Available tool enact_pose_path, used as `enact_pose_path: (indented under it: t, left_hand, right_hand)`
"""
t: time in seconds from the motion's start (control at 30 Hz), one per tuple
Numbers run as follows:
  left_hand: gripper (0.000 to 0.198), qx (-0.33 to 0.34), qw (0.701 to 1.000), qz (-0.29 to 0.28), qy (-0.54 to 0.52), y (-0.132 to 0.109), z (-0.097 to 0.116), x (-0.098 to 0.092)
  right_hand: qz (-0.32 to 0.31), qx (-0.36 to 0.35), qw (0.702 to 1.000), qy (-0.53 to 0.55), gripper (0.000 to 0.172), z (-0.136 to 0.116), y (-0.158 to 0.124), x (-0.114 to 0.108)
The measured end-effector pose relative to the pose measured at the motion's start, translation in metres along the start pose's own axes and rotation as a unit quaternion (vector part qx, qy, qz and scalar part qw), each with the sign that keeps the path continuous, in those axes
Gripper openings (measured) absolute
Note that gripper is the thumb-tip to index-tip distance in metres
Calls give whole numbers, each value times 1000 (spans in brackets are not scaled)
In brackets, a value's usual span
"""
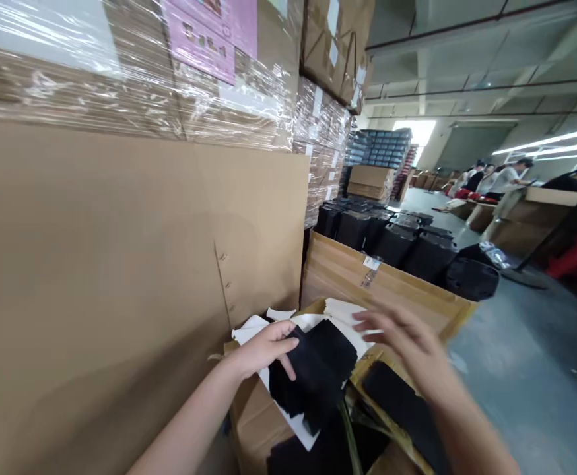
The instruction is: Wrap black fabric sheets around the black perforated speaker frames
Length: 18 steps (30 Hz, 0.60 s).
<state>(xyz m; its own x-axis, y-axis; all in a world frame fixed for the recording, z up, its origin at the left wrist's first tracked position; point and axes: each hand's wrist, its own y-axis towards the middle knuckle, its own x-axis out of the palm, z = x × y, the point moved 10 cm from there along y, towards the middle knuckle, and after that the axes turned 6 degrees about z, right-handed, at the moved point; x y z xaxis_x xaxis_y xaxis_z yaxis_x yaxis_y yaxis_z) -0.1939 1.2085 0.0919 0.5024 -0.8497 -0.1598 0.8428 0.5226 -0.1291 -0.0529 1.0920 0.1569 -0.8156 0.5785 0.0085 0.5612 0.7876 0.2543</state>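
My left hand (263,348) rests on a stack of black flat pieces (318,376) lying on white paper (288,412) in an open cardboard box (253,422). Its fingers curl over the near edge of the black pieces. My right hand (407,346) hovers just right of the stack with its fingers spread and blurred by motion, holding nothing. More black pieces (402,409) lie in the box below the right hand.
A large flat cardboard sheet (120,277) stands at the left before shrink-wrapped cartons (169,86). Flattened cardboard (368,277) and rows of black boxes (392,237) lie behind. Several people (506,178) work at tables far right. Grey floor (531,369) lies to the right.
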Motion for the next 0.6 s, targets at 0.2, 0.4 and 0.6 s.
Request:
enact_pose_path:
  t: [0.2, 0.4, 0.6]
  left_hand:
    - [12, 69, 998, 6, -1, -7, 20, 3]
    - [25, -18, 963, 88, -255, -22, 37, -3]
    - [25, -72, 908, 191, -367, -65, 38, -6]
  right_hand:
    - [-93, 186, 957, 203, 50, 105, 15, 82]
    - [-178, 289, 892, 299, 50, 115, -23, 128]
    - [-47, 215, 904, 366, 26, 65, -49, 72]
